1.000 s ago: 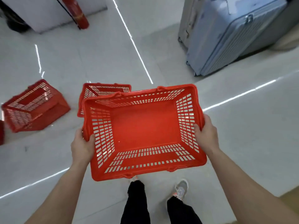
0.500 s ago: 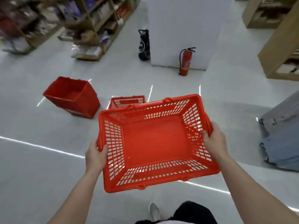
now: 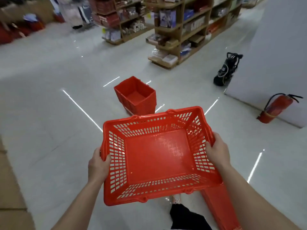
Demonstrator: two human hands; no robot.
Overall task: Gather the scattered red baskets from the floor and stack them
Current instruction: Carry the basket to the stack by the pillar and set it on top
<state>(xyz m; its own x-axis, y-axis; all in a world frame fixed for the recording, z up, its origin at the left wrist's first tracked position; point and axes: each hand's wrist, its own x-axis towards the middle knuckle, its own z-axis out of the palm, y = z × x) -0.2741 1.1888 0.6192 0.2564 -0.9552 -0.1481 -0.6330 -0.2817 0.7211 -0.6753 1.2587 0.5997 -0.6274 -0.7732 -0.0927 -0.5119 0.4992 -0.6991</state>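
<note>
Holding a red slotted basket (image 3: 157, 155) with both hands, the person keeps it upright, mouth up, clear of the floor (image 3: 49, 100) in front of the body. Left hand (image 3: 98, 165) grips the left end wall, thumb hooked inside over the rim. Right hand (image 3: 217, 150) grips the right end wall likewise, thumb inside.

A nested stack of red baskets (image 3: 136, 97) stands on the white tiles ahead, beyond the held basket's far rim and apart from it. Part of another red basket (image 3: 219, 208) shows low right, under the right forearm; its attitude cannot be told.

A fire extinguisher (image 3: 275, 108) leans at the foot of a white pillar (image 3: 279, 55), right. A black device (image 3: 227, 68) sits farther along the pillar. Stocked wooden shelves (image 3: 182, 30) line the background.
</note>
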